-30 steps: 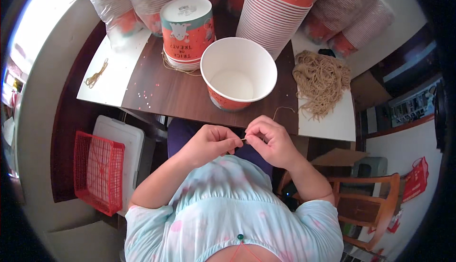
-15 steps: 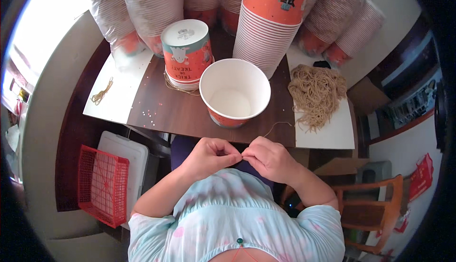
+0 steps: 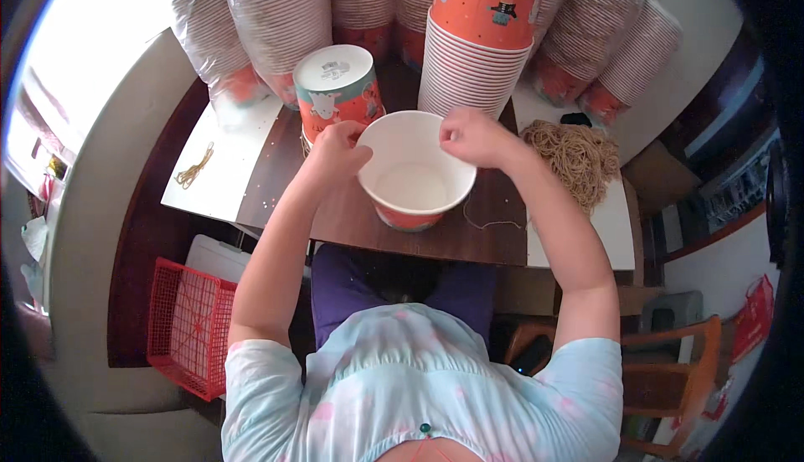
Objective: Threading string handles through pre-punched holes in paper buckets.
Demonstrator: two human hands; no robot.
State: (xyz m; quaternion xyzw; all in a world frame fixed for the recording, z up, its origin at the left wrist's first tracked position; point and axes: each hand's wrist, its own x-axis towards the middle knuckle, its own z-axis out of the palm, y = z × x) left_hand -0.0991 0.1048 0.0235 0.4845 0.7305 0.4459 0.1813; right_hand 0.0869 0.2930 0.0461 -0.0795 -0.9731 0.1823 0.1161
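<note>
Head view: fingertips of the L hand (image 3: 337, 158), bent at the open tub (image 3: 410, 220)'s L rim, & of the R hand (image 3: 478, 138), curled at its far R rim, are part hidden, can't tell if either grips rim or twine. The tub sits upright nr the worktop (image 3: 343, 219)'s front edge, white inside visible to its base, loose strand (image 3: 494, 226) just R of it. Toward back edge: upturned stack (image 3: 333, 72), part blocked by L hand, tall stack (image 3: 471, 68) & bagged stacks (image 3: 276, 18), tops cut off; twine pile (image 3: 582, 156), part behind R forearm (image 3: 557, 211), nr R edge, small bundle (image 3: 195, 167) nr L edge.
</note>
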